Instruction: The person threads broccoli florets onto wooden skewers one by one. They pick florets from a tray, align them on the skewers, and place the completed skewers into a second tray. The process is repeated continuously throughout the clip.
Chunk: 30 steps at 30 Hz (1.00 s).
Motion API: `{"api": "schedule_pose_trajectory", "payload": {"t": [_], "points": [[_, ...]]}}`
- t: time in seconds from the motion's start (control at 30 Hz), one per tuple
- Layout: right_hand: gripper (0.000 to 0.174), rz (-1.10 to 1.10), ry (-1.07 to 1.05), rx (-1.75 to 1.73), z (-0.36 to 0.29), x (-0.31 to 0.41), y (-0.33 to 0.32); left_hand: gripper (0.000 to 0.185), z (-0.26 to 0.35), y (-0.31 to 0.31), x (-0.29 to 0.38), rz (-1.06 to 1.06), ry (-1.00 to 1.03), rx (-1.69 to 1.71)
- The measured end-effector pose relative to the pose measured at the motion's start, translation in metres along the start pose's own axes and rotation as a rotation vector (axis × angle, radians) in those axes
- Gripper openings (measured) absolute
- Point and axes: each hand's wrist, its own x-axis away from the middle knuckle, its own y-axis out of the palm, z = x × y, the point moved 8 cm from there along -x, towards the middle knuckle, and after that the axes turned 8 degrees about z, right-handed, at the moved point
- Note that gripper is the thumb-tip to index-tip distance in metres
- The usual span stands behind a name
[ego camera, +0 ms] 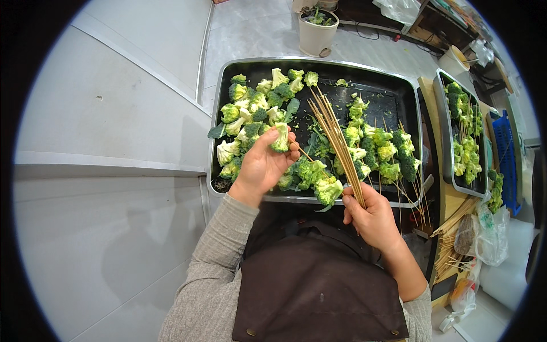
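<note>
My left hand [268, 164] holds a broccoli floret [280, 137] between thumb and fingers, its pale stem pointing up. In my right hand [371, 213] is a bundle of thin bamboo skewers [335, 137], fanned slightly at the far end. One skewer from that hand runs left toward my left fingers and carries broccoli pieces [328, 189]. Both hands are over the near side of a large dark metal tray [363, 83]. Loose florets [256, 102] are heaped on the tray's left side. Several skewers of broccoli [386, 151] lie on its right side, their bare ends over the near rim.
A smaller tray [448, 166] of broccoli skewers rests on a wooden surface at the right. Near it are a blue plastic basket [506, 158], loose skewers [448, 252] and plastic bags [491, 235]. A white bucket [317, 36] stands beyond the large tray; a pale panel [115, 98] borders the left.
</note>
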Motion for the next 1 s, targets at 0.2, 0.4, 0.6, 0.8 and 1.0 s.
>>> {"api": "schedule_pose_trajectory", "payload": {"t": [0.2, 0.4, 0.6, 0.8, 1.0], "points": [[0.016, -0.014, 0.020, -0.013, -0.002, -0.002, -0.001, 0.018, -0.002, 0.003, 0.004, -0.028, 0.010, -0.066], [0.020, -0.029, 0.074, 0.013, -0.002, -0.001, -0.006, 0.019, 0.000, 0.009, 0.007, -0.054, 0.004, -0.161], [0.013, -0.021, -0.029, -0.069, -0.009, -0.003, -0.003, 0.017, -0.006, 0.020, 0.016, -0.053, 0.063, -0.277], [0.015, 0.038, -0.051, -0.048, -0.012, -0.011, -0.003, 0.024, -0.017, 0.030, 0.010, -0.125, 0.070, -0.337], [0.013, 0.223, -0.001, -0.260, 0.012, -0.004, -0.048, 0.041, 0.066, 0.007, 0.004, 0.155, 0.516, -1.109]]}}
